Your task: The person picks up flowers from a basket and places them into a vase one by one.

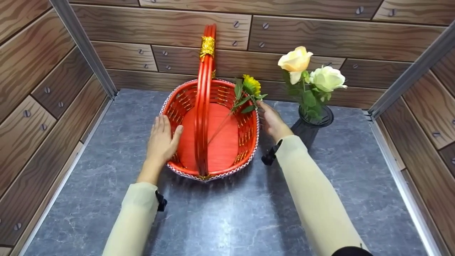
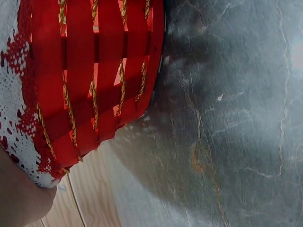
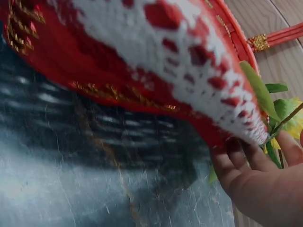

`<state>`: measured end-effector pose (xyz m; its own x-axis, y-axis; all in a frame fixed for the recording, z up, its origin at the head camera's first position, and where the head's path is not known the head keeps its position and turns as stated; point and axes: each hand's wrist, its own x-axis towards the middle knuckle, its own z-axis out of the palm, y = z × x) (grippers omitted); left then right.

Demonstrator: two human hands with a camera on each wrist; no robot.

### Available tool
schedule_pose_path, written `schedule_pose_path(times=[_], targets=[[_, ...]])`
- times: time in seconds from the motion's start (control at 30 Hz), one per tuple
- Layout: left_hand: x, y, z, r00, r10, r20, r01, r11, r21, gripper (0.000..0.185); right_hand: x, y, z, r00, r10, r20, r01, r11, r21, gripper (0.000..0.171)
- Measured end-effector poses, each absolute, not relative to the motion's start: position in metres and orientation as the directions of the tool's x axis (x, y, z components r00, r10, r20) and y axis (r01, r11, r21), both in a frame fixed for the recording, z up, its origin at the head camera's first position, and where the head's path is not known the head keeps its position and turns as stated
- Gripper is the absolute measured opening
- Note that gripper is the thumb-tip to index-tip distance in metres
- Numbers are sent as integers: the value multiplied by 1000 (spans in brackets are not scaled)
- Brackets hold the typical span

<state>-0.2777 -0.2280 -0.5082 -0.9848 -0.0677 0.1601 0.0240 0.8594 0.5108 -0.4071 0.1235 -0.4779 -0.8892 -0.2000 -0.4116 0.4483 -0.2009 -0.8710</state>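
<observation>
Grey marble tabletop (image 1: 220,220) between wood-panelled walls (image 1: 320,39).

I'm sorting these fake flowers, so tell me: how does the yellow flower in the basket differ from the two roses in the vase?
The yellow flower lies slanted, its stem across the red basket and its head over the rim; the roses stand upright in the dark vase. It is small, frilly and deep yellow; the roses are larger, smooth-petalled, peach and white. The right hand touches it; the roses are untouched. All have green leaves.

Flower (image 1: 249,93) in basket (image 1: 179,106), vase (image 1: 310,127) at right.
</observation>
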Motion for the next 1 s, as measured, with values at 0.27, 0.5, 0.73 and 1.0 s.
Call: schedule_pose_path(times=[0.27, 0.5, 0.73, 1.0], targets=[[-277, -229, -508, -986, -67, 156, 22, 859, 511, 91, -409, 122, -480, -922, -181, -343, 365, -105, -925, 50], [-277, -229, -508, -988, -65, 143, 17, 860, 510, 92, -412, 114, -477, -982, -102, -158, 131, 232, -964, 50], [-279, -229, -508, -987, -67, 148, 17, 862, 506, 91, -410, 110, -457, -959, 194, -205, 215, 31, -976, 31], [-278, -229, -509, -986, -72, 149, 15, 859, 512, 90, -406, 107, -436, -746, -202, -634, 583, -658, -476, 58]])
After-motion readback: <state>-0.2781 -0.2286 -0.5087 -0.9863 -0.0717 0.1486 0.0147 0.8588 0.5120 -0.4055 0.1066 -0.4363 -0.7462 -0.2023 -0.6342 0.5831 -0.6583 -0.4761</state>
